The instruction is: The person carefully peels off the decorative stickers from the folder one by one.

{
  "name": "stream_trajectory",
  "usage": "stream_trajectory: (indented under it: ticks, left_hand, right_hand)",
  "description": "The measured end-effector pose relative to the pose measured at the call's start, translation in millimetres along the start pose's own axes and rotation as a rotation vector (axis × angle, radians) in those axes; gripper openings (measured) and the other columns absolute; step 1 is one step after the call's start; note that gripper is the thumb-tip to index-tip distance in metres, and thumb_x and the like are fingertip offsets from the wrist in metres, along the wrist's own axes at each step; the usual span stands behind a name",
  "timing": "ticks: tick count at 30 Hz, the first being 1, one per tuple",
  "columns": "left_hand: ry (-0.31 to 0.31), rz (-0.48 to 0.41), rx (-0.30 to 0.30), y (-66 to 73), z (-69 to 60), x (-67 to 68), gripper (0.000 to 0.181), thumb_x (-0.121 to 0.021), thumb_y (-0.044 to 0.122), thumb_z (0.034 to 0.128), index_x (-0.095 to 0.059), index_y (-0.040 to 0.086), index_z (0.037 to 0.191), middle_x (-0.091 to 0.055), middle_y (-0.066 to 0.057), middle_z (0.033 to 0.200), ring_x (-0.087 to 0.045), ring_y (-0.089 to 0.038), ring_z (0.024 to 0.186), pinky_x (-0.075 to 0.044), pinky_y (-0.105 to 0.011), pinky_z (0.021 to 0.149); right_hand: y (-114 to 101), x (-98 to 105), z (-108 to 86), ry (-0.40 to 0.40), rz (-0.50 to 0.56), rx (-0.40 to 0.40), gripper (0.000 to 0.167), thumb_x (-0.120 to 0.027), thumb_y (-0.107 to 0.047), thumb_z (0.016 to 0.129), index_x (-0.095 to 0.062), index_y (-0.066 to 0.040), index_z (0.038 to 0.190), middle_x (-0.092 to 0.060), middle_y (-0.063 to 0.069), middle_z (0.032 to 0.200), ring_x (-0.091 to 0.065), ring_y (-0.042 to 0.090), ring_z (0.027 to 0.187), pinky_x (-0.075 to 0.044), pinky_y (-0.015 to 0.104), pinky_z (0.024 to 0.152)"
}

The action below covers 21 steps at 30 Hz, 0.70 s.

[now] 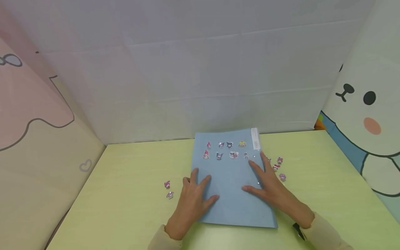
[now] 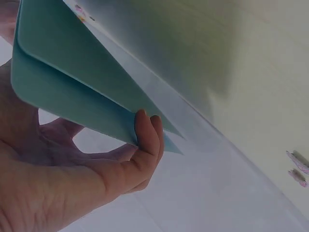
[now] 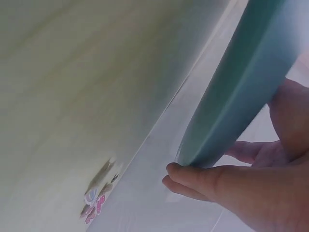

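Note:
A light blue folder (image 1: 232, 194) with two rows of small cartoon stickers (image 1: 219, 156) near its top lies between the two hands in the head view. My left hand (image 1: 192, 199) grips its left side, the thumb on the cover; in the left wrist view, curled fingers (image 2: 148, 140) hold the folder (image 2: 72, 77) near a corner, its layers slightly apart. On the right side, my right hand (image 1: 275, 189) holds it with fingers spread over cover and edge. In the right wrist view, fingertips (image 3: 176, 171) touch the end of the folder (image 3: 236, 92).
Two loose stickers (image 1: 170, 195) lie on the yellow-green table (image 1: 131, 194) left of the folder, and several more (image 1: 282, 177) lie to its right. A dark object (image 1: 298, 231) shows beside the right sleeve. A pale cloth wall (image 1: 203, 80) stands behind the table.

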<state>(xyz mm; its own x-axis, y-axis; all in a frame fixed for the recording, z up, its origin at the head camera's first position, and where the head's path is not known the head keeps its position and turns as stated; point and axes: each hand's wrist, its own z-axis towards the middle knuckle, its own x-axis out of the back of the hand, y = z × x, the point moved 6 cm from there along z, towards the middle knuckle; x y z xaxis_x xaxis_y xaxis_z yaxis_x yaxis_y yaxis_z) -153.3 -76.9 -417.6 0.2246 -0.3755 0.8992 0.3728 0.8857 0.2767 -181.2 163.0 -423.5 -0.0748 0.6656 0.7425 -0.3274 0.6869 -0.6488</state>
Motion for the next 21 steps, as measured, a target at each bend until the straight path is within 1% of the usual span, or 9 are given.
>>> stream_trajectory:
  ticks: [6, 10, 16, 21]
  left_hand:
    - [-0.048, 0.012, 0.018, 0.4, 3.5, -0.4, 0.062, -0.091, 0.037, 0.0772, -0.070, 0.008, 0.128, -0.047, -0.031, 0.141, -0.048, -0.039, 0.091, -0.052, -0.043, 0.073]
    - [-0.068, 0.017, 0.026, -0.8, 1.9, -4.1, 0.062, -0.091, 0.038, 0.0771, -0.070, 0.008, 0.127, -0.048, -0.033, 0.140, -0.048, -0.039, 0.089, -0.052, -0.044, 0.073]
    - [-0.100, 0.011, 0.035, -1.7, -1.6, -10.4, 0.062, -0.090, 0.038, 0.0784, -0.069, 0.006, 0.127, -0.049, -0.035, 0.137, -0.049, -0.040, 0.085, -0.052, -0.045, 0.073]
    - [-0.108, 0.003, 0.027, -1.5, -2.4, -13.6, 0.062, -0.088, 0.037, 0.0803, -0.067, 0.005, 0.128, -0.048, -0.036, 0.136, -0.050, -0.039, 0.084, -0.053, -0.045, 0.073]
  right_hand:
    - [0.2, -0.2, 3.5, -0.029, 0.009, -0.024, 0.091, -0.085, -0.035, 0.085, -0.039, 0.003, 0.155, -0.002, 0.033, 0.165, -0.018, 0.060, 0.145, -0.032, 0.075, 0.105]
    - [0.8, -3.2, 4.3, -0.045, 0.003, -0.023, 0.090, -0.085, -0.032, 0.085, -0.040, 0.005, 0.153, -0.003, 0.035, 0.164, -0.018, 0.060, 0.145, -0.029, 0.074, 0.107]
    - [0.6, -6.1, 5.6, -0.072, -0.009, -0.001, 0.088, -0.085, -0.032, 0.085, -0.041, 0.005, 0.152, -0.005, 0.036, 0.163, -0.019, 0.059, 0.145, -0.028, 0.074, 0.109]
    - [1.7, -7.0, 7.8, -0.087, -0.030, 0.015, 0.087, -0.085, -0.030, 0.085, -0.041, 0.007, 0.151, -0.006, 0.038, 0.162, -0.019, 0.060, 0.144, -0.028, 0.073, 0.109]
